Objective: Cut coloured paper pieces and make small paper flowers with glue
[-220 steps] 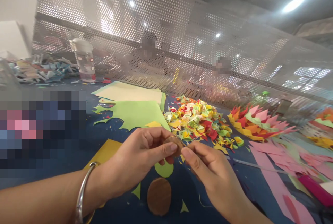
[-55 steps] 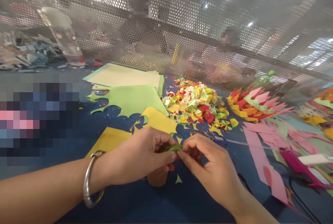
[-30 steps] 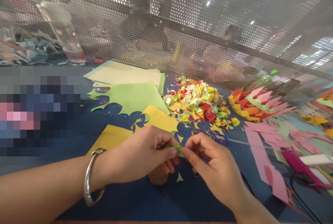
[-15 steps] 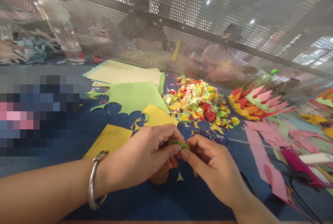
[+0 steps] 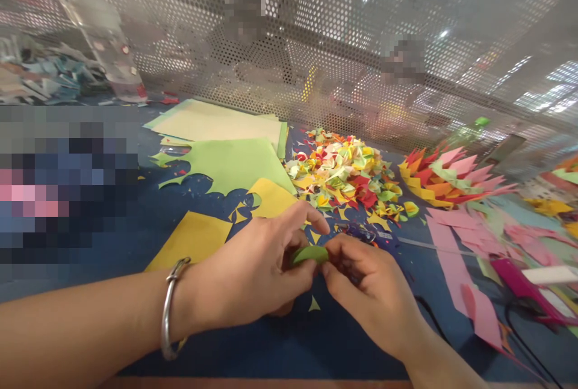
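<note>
A small piece of green paper point(image 5: 309, 255) with a rounded edge is held between my two hands above the blue table. My left hand point(image 5: 262, 262), with a silver bangle at the wrist, grips its left side with the thumb in front; the index finger is raised and bent over it. The fingertips of my right hand point(image 5: 368, 286) pinch its right end. Part of the paper is hidden by the fingers. Just below lies a small pale paper scrap point(image 5: 313, 304). Behind my left hand are a yellow sheet point(image 5: 271, 196) and a darker yellow piece point(image 5: 192, 238).
A scalloped green sheet point(image 5: 239, 163) lies before a stack of pale paper point(image 5: 217, 121). Beside it rises a heap of folded colourful paper pieces point(image 5: 347, 166). Pink strips point(image 5: 445, 256), a magenta tool point(image 5: 519, 286) and a black cord are at right. Perforated metal panels stand behind.
My left index finger has lifted off the green paper and bent upward. More of the paper's green face shows now. Both hands stay in about the same place.
</note>
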`<control>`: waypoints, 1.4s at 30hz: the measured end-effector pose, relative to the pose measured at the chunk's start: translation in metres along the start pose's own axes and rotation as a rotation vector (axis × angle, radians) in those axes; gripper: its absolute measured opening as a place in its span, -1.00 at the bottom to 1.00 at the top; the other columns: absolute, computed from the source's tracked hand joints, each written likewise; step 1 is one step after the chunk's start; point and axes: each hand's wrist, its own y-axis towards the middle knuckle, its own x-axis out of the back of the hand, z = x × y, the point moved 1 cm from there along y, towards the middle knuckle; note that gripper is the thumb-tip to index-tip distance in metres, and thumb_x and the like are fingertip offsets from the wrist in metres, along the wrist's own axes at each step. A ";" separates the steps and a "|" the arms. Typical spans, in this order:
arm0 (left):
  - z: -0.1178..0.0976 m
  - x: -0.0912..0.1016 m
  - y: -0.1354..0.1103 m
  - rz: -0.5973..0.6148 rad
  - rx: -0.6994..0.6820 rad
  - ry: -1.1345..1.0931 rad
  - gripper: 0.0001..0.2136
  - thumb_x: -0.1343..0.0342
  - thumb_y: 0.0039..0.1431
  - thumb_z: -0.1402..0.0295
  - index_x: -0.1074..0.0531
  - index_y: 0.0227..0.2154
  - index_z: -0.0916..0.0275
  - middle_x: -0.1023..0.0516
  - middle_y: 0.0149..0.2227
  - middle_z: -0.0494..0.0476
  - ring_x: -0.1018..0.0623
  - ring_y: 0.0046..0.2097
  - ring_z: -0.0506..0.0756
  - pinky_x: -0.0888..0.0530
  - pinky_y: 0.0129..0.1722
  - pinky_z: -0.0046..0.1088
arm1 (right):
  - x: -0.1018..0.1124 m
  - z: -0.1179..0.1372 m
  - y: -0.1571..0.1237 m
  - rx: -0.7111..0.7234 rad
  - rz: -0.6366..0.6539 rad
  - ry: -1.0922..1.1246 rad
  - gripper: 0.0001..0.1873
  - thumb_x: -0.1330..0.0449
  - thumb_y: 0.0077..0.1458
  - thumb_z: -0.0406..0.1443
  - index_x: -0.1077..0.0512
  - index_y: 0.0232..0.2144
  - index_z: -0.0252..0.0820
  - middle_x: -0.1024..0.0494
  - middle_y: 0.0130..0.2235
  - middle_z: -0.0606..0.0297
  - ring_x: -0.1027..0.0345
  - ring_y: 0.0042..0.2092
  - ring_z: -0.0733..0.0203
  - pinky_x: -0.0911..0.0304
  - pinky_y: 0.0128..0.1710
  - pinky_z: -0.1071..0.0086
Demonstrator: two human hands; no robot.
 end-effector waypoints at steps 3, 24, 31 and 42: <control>-0.001 -0.001 0.001 -0.009 0.052 0.007 -0.61 -0.05 0.04 0.53 -0.25 -0.05 0.10 -0.36 -0.62 -0.26 -0.39 -0.64 -0.06 -0.22 -0.64 -0.61 | -0.001 0.002 0.000 0.012 -0.006 -0.044 -0.87 -0.13 0.11 -0.34 -0.32 -0.49 -0.14 -0.23 -0.55 0.47 -0.08 -0.53 0.35 -0.06 -0.56 0.48; 0.005 0.014 0.011 0.111 0.190 -0.118 -0.81 -0.22 0.10 0.42 -0.53 -0.19 0.20 -0.44 -0.51 -0.12 -0.40 -0.45 -0.04 -0.30 -0.45 -0.56 | -0.003 -0.003 0.000 0.061 -0.010 -0.210 -0.86 -0.12 0.02 -0.42 -0.30 -0.54 -0.14 -0.23 -0.59 0.51 -0.10 -0.56 0.39 -0.05 -0.57 0.51; 0.017 0.017 0.013 0.001 0.257 -0.434 -0.85 -0.29 0.11 0.29 -0.49 -0.40 0.26 -0.57 -0.47 0.00 -0.49 -0.42 -0.01 -0.40 -0.39 -0.52 | 0.002 -0.007 -0.002 0.312 -0.264 -0.388 -0.88 -0.14 0.16 -0.44 -0.42 -0.41 -0.18 -0.40 -0.51 0.42 -0.28 -0.53 0.36 -0.22 -0.52 0.50; 0.011 -0.001 0.010 -0.174 0.408 -0.920 -0.85 -0.22 0.23 0.43 -0.37 -0.42 0.27 -0.54 -0.45 -0.04 -0.52 -0.36 -0.06 -0.49 -0.24 -0.55 | -0.006 -0.010 -0.004 0.626 -0.201 -0.605 -0.76 -0.17 0.25 -0.53 -0.43 -0.07 -0.23 -0.58 -0.23 0.16 -0.52 -0.29 0.19 -0.41 -0.35 0.37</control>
